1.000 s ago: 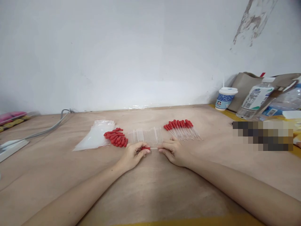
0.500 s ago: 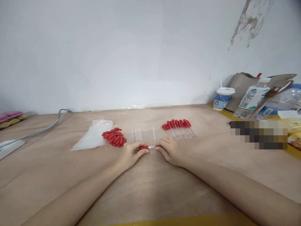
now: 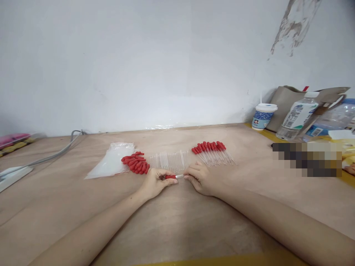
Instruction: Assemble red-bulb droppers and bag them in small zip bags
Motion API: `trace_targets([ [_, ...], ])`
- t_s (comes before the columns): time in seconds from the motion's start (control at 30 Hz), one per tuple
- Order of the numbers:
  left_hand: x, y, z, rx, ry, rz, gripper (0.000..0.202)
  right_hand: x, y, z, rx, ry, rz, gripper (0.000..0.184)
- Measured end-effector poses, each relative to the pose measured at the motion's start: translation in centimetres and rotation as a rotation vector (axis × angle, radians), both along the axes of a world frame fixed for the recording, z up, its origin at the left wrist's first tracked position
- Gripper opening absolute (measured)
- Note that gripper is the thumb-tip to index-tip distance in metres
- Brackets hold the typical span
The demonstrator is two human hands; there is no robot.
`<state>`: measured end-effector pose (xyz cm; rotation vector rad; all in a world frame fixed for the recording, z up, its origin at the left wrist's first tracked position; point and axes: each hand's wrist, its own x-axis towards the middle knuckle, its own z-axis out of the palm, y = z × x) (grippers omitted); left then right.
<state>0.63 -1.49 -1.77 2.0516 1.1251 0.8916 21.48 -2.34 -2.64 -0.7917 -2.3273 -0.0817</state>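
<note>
Between thumb and fingers, my left hand [image 3: 155, 183] is closed on a red rubber dropper bulb [image 3: 170, 177]. My right hand [image 3: 200, 178] pinches a clear glass tube [image 3: 179, 176], whose near end meets the mouth of the bulb; how deep it sits inside I cannot tell. Just beyond my hands lies a row of bare clear tubes [image 3: 166, 160]. Left of that row is a heap of loose red bulbs [image 3: 138, 163]. To the right, several droppers [image 3: 212, 149] with red bulbs fitted lie side by side, their tips toward me.
A white plastic bag [image 3: 113, 160] lies behind the loose bulbs. At the right stand a paper cup [image 3: 263, 117] with a straw, a plastic bottle [image 3: 298, 115] and a grey-brown bag [image 3: 280, 103]. A grey cable [image 3: 59, 153] and a white power strip [image 3: 16, 177] are at the left.
The bulb and tube in my hands are slightly lower and a little more tilted, with the tube end raised. Both hands keep their grip. The view has shifted slightly.
</note>
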Motion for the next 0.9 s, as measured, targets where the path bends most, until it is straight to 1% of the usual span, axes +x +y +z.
trace_targets([
  [0.13,0.0,0.0,-0.3,0.010,-0.001,-0.025,0.025,-0.1,0.1,-0.2,0.033,-0.003,-0.012,0.022],
  [0.23,0.0,0.0,-0.5,0.039,0.001,-0.011,0.027,-0.4,-0.1,-0.1,0.012,-0.008,-0.018,0.024],
  [0.33,0.0,0.0,-0.5,0.062,0.017,0.005,0.027,-0.7,-0.5,0.2,-0.067,-0.003,-0.057,0.024],
  [0.5,0.3,0.2,-0.3,0.039,0.013,-0.011,0.025,-1.2,-1.0,1.0,-0.267,-0.006,-0.152,0.030],
  [0.63,0.5,0.2,-0.2,0.040,0.008,-0.008,0.026,-1.4,-1.2,1.6,-0.447,0.015,-0.162,0.030],
  [0.7,0.5,0.1,-0.1,0.049,0.001,-0.004,0.025,-1.4,-1.3,2.1,-0.474,0.008,-0.158,0.029],
  [0.77,0.6,-0.1,0.0,0.066,0.010,-0.002,0.024,-1.2,-1.5,2.6,-0.458,-0.025,-0.154,0.027],
  [0.83,0.5,-0.2,0.1,0.083,0.053,0.003,0.022,-1.0,-1.6,3.2,-0.460,-0.059,-0.113,0.024],
  [0.9,0.4,-0.3,0.2,0.095,0.107,0.031,0.022,-0.5,-1.6,3.7,-0.508,-0.063,-0.069,0.020],
])
